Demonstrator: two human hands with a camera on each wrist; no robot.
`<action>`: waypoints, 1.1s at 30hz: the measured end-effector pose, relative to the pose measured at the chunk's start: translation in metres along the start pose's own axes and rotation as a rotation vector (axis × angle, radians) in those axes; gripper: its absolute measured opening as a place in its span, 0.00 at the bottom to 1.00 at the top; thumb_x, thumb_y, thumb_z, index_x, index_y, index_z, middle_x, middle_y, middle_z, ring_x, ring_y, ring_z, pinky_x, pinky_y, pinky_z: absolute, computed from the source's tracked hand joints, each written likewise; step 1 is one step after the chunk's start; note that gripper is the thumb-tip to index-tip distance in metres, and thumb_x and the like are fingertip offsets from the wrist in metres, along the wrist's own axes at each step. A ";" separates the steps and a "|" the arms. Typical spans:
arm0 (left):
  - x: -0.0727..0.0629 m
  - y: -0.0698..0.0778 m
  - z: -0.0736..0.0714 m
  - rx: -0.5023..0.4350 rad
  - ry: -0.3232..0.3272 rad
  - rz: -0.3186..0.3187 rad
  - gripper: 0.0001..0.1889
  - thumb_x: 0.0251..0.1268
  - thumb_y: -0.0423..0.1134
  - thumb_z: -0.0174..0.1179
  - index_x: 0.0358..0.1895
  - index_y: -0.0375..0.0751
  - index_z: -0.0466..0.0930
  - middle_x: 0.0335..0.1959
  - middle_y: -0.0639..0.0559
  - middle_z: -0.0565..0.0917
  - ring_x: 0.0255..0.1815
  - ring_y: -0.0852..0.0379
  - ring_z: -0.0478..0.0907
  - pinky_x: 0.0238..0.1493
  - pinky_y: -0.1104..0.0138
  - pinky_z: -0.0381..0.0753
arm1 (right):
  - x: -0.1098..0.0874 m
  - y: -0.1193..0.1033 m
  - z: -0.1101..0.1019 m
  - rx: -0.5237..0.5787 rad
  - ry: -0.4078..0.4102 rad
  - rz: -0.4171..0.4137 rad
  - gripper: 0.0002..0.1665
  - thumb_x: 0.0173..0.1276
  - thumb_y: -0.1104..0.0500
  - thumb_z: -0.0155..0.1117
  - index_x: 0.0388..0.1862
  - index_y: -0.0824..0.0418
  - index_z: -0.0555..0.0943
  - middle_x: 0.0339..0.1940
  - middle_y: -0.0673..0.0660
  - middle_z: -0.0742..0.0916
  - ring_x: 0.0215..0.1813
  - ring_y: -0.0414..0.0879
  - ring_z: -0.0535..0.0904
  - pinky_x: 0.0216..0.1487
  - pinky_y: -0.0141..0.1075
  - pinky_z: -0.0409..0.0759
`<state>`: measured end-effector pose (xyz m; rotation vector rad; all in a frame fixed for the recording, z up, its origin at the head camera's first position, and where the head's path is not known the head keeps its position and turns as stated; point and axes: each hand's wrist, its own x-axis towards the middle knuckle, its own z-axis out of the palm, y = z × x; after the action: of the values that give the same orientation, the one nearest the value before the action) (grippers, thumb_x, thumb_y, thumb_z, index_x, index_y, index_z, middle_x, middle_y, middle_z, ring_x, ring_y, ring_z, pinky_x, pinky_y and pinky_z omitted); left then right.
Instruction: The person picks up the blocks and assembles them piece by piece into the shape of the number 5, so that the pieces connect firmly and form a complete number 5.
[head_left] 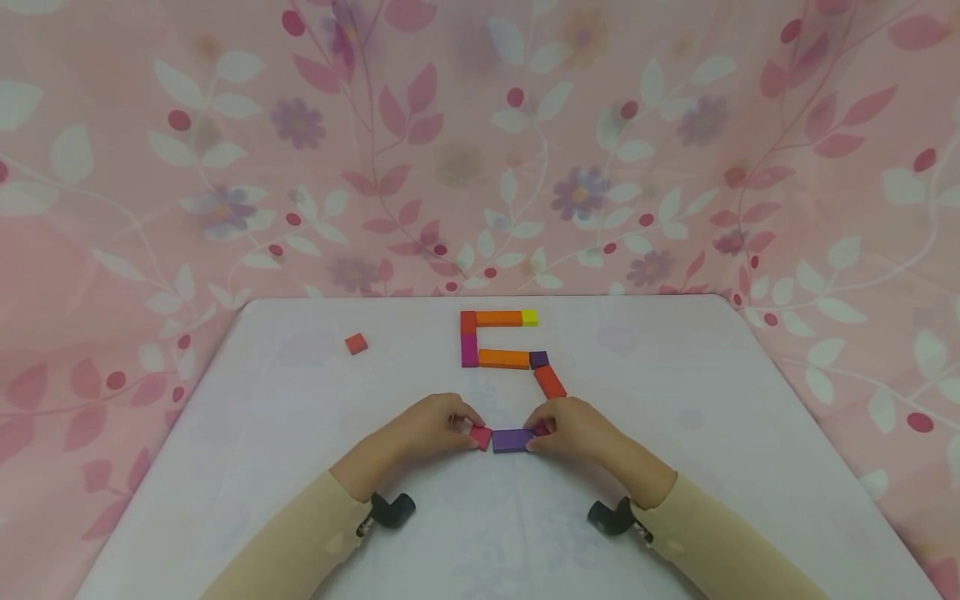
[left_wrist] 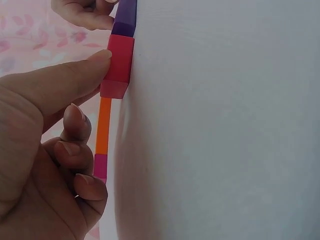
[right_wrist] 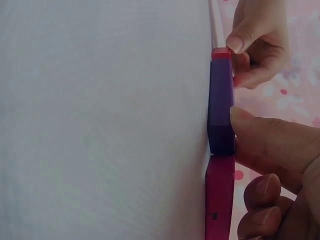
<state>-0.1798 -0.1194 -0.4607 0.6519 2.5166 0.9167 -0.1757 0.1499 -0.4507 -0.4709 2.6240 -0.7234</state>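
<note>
My left hand (head_left: 435,427) pinches a small red block (head_left: 481,437) between thumb and fingers. The red block stands at the left end of a purple block (head_left: 512,441), with almost no gap between them in the head view. My right hand (head_left: 573,427) has its thumb on the near side of the purple block and fingers behind it, pinching its right part. A dark pink block (right_wrist: 220,195) meets the purple block's other end in the right wrist view; in the head view my right hand mostly hides it.
Farther back, a row of blocks bends like the top of a 5: a yellow block (head_left: 529,317), orange blocks (head_left: 504,359), a magenta block (head_left: 468,350), a small dark purple block (head_left: 538,359) and an orange-red block (head_left: 551,382). A loose red block (head_left: 356,343) lies on the white table (head_left: 300,392).
</note>
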 end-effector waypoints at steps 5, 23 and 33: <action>-0.001 -0.002 -0.002 -0.002 -0.010 -0.004 0.15 0.61 0.51 0.71 0.52 0.61 0.87 0.32 0.59 0.78 0.39 0.57 0.74 0.40 0.63 0.76 | -0.001 -0.001 -0.001 0.005 -0.002 -0.004 0.13 0.57 0.53 0.80 0.42 0.48 0.90 0.24 0.45 0.81 0.33 0.44 0.74 0.36 0.39 0.73; -0.012 -0.039 -0.045 0.006 0.305 -0.092 0.16 0.66 0.47 0.68 0.56 0.53 0.86 0.34 0.55 0.76 0.39 0.53 0.71 0.34 0.63 0.76 | -0.002 -0.002 0.001 0.014 -0.015 0.006 0.13 0.57 0.54 0.79 0.42 0.49 0.90 0.24 0.45 0.81 0.33 0.44 0.74 0.36 0.38 0.73; -0.016 -0.071 -0.075 0.050 0.618 -0.106 0.16 0.68 0.40 0.66 0.56 0.41 0.85 0.31 0.50 0.73 0.29 0.53 0.66 0.29 0.63 0.66 | -0.002 -0.003 0.000 0.006 -0.013 0.012 0.13 0.57 0.53 0.79 0.42 0.48 0.90 0.25 0.44 0.81 0.34 0.44 0.75 0.38 0.39 0.74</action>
<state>-0.2249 -0.2132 -0.4515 0.2626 3.0799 1.1552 -0.1731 0.1490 -0.4484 -0.4561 2.6095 -0.7215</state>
